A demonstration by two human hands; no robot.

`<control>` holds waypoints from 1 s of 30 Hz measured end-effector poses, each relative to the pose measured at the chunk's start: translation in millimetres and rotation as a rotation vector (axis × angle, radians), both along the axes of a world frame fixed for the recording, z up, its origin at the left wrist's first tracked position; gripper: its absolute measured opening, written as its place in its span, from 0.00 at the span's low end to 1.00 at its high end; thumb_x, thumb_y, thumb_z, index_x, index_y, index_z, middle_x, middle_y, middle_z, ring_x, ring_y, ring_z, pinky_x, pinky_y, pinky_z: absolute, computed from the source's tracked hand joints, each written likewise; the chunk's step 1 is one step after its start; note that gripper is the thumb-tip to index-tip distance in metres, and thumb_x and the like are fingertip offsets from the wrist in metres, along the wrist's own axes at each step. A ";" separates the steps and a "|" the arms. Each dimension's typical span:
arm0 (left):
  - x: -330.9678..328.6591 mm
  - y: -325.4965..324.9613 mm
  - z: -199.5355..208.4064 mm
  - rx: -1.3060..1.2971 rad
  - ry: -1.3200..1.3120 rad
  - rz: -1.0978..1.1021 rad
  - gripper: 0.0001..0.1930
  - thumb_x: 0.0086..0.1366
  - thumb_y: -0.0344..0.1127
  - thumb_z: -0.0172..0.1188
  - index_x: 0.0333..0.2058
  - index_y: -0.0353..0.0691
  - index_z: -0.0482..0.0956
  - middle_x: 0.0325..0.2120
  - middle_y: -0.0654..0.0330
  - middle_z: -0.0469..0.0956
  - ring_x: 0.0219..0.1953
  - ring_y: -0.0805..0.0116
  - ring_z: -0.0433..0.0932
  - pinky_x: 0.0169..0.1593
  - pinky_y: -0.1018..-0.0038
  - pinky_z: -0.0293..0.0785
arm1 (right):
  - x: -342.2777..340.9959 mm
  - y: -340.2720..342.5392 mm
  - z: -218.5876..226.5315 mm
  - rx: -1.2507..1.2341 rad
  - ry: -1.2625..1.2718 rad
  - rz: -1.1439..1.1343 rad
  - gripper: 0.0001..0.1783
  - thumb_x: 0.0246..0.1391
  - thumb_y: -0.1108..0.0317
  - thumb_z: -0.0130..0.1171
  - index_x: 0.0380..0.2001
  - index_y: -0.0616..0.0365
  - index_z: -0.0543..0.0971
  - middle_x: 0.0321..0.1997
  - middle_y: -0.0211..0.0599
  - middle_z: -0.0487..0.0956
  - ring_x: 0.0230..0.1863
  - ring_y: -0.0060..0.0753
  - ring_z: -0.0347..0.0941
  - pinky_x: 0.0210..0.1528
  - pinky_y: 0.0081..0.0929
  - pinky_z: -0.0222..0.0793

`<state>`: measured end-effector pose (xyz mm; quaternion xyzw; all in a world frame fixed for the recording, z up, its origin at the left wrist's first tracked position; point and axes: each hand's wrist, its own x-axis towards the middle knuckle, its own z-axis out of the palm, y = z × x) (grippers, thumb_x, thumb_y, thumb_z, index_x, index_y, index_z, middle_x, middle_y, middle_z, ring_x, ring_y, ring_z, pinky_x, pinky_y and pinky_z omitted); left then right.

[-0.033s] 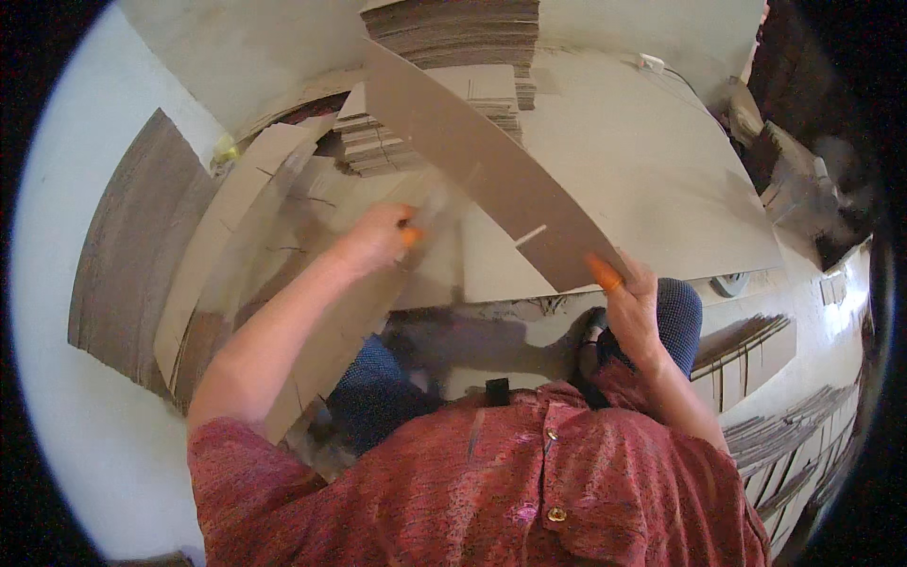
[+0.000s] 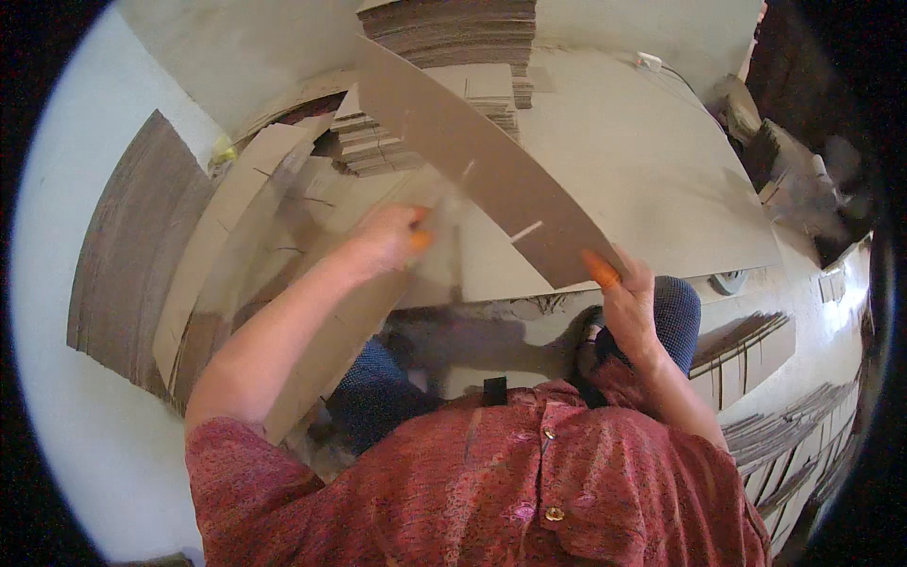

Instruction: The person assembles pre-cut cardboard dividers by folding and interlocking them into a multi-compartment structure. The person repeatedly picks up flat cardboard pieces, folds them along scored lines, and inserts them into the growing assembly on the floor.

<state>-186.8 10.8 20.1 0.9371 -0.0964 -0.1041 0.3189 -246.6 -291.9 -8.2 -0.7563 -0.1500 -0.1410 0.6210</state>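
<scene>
My right hand (image 2: 624,295) is closed on the near end of a long brown cardboard strip (image 2: 482,165). The strip slants up and away to the left, with short slits cut into it. Orange coverings show on fingers of both hands. To the left, my left hand (image 2: 389,238) is curled, with the fingers drawn in and blurred by motion. A smeared pale shape lies by its fingertips; I cannot make out what it holds. Beneath the left forearm lie slotted cardboard pieces (image 2: 326,373), partly smeared.
A stack of cardboard strips (image 2: 444,33) stands at the back, with a lower slotted stack (image 2: 378,142) before it. At the left leans a brown cardboard stack (image 2: 137,255). A large pale board (image 2: 642,180) covers the middle. Slotted cardboard bundles (image 2: 746,364) sit at the lower right.
My left hand has shifted slightly to the right. The strip in my right hand has moved a little to the left in the picture, along with the surroundings.
</scene>
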 end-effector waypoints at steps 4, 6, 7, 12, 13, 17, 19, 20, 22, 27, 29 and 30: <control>-11.2 -47.7 3.9 -0.034 0.084 -0.259 0.15 0.58 0.37 0.57 0.41 0.33 0.74 0.21 0.62 0.74 0.21 0.76 0.69 0.24 0.74 0.69 | -2.2 -4.0 9.2 -0.147 0.023 -0.064 0.09 0.54 0.69 0.54 0.33 0.66 0.77 0.20 0.35 0.74 0.25 0.15 0.63 0.26 0.20 0.62; -16.1 -61.3 2.3 -0.077 0.083 -0.310 0.14 0.58 0.35 0.57 0.41 0.34 0.73 0.21 0.65 0.72 0.21 0.78 0.68 0.24 0.76 0.68 | -3.2 -13.0 12.6 -0.202 0.072 -0.050 0.09 0.54 0.69 0.54 0.33 0.66 0.77 0.20 0.37 0.75 0.25 0.16 0.64 0.27 0.21 0.63; -18.8 -67.6 2.3 -0.066 0.083 -0.301 0.14 0.59 0.34 0.56 0.41 0.34 0.73 0.21 0.67 0.72 0.21 0.79 0.68 0.24 0.78 0.67 | -4.3 -17.1 12.1 -0.188 0.063 -0.051 0.10 0.54 0.69 0.54 0.33 0.66 0.77 0.20 0.39 0.75 0.25 0.17 0.65 0.27 0.21 0.64; -37.1 -108.1 19.5 -0.360 0.261 -0.286 0.15 0.59 0.37 0.57 0.42 0.34 0.74 0.22 0.69 0.71 0.22 0.80 0.68 0.27 0.80 0.69 | 5.2 -43.6 -19.5 -0.251 0.163 -0.062 0.12 0.53 0.66 0.55 0.33 0.66 0.77 0.23 0.47 0.77 0.24 0.23 0.70 0.31 0.24 0.68; -34.7 -107.8 16.8 -0.356 0.244 -0.269 0.16 0.60 0.38 0.58 0.43 0.35 0.73 0.23 0.69 0.72 0.23 0.80 0.68 0.29 0.80 0.70 | 3.9 -46.1 -26.4 -0.309 0.227 -0.056 0.13 0.52 0.65 0.56 0.34 0.66 0.77 0.24 0.48 0.77 0.24 0.26 0.71 0.31 0.26 0.68; -2.1 -51.3 -58.8 0.041 -0.421 -0.163 0.24 0.56 0.45 0.60 0.46 0.34 0.73 0.31 0.54 0.78 0.36 0.57 0.77 0.42 0.68 0.72 | -2.3 -41.3 -29.7 -0.417 0.099 -0.070 0.18 0.50 0.63 0.60 0.39 0.67 0.75 0.30 0.53 0.78 0.30 0.36 0.75 0.35 0.30 0.69; -2.1 -26.0 -83.8 0.346 -0.612 -0.005 0.22 0.56 0.43 0.60 0.46 0.36 0.73 0.31 0.53 0.77 0.35 0.54 0.76 0.42 0.64 0.72 | -5.7 -36.1 -4.7 -0.408 0.037 -0.064 0.25 0.47 0.61 0.62 0.46 0.66 0.72 0.39 0.57 0.76 0.40 0.46 0.75 0.40 0.32 0.69; -3.5 -21.3 -88.2 0.459 -0.642 0.062 0.20 0.56 0.42 0.59 0.44 0.36 0.74 0.31 0.51 0.77 0.35 0.51 0.76 0.42 0.61 0.72 | -0.9 -33.0 4.2 -0.456 -0.076 -0.053 0.26 0.47 0.61 0.62 0.46 0.66 0.71 0.40 0.57 0.75 0.41 0.48 0.75 0.41 0.33 0.69; -1.8 -9.2 -92.8 0.647 -0.478 0.098 0.16 0.56 0.40 0.57 0.39 0.36 0.75 0.31 0.50 0.77 0.36 0.49 0.76 0.41 0.59 0.72 | 14.0 -25.0 16.4 -0.551 -0.307 -0.025 0.27 0.47 0.60 0.61 0.48 0.65 0.71 0.42 0.57 0.75 0.43 0.51 0.74 0.43 0.35 0.69; 16.0 17.4 -91.9 0.693 -0.134 0.193 0.08 0.54 0.33 0.53 0.31 0.36 0.76 0.30 0.48 0.77 0.34 0.50 0.76 0.37 0.59 0.72 | 39.6 7.3 26.4 -0.926 0.005 0.083 0.16 0.51 0.64 0.54 0.41 0.62 0.74 0.33 0.57 0.75 0.36 0.57 0.71 0.39 0.38 0.68; 23.6 26.9 -71.7 0.602 -0.101 0.172 0.08 0.54 0.32 0.52 0.30 0.35 0.75 0.29 0.48 0.77 0.31 0.52 0.76 0.35 0.59 0.73 | 49.1 6.0 17.9 -0.842 0.075 0.127 0.12 0.52 0.66 0.52 0.37 0.63 0.75 0.27 0.57 0.74 0.31 0.59 0.71 0.34 0.40 0.67; 28.3 31.1 -60.2 0.557 -0.086 0.159 0.07 0.54 0.32 0.52 0.29 0.35 0.75 0.28 0.48 0.77 0.30 0.52 0.76 0.34 0.60 0.73 | 50.9 1.7 9.9 -0.767 0.071 0.114 0.12 0.52 0.66 0.52 0.36 0.63 0.75 0.26 0.57 0.74 0.30 0.59 0.71 0.33 0.40 0.67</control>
